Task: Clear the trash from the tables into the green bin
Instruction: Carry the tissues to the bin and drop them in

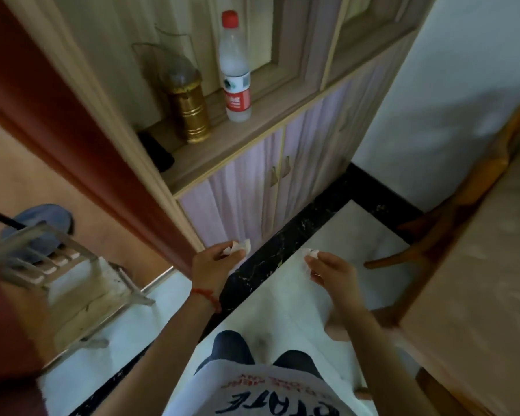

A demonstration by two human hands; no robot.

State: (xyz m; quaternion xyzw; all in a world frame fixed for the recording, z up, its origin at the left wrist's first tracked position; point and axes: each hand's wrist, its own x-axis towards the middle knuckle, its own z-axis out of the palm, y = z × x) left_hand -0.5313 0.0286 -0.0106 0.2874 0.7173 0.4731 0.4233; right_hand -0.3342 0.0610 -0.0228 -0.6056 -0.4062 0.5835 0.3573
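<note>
Head view: hidden, cropped and blurred regions.
White scraps [241, 247] and [310, 254] are largely enclosed by the left hand [213, 264] and right hand [332, 273]; their material cannot be told. The table [475, 283] is cut by the right edge. The metal rack [51, 265] is motion-blurred. Shirt lettering [270, 400] is cropped at the bottom edge.

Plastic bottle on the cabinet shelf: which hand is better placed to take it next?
Probably left. The left hand is on the shelf's side, below the plastic bottle; the right hand is nearer the table. Both already pinch white scraps.
</note>
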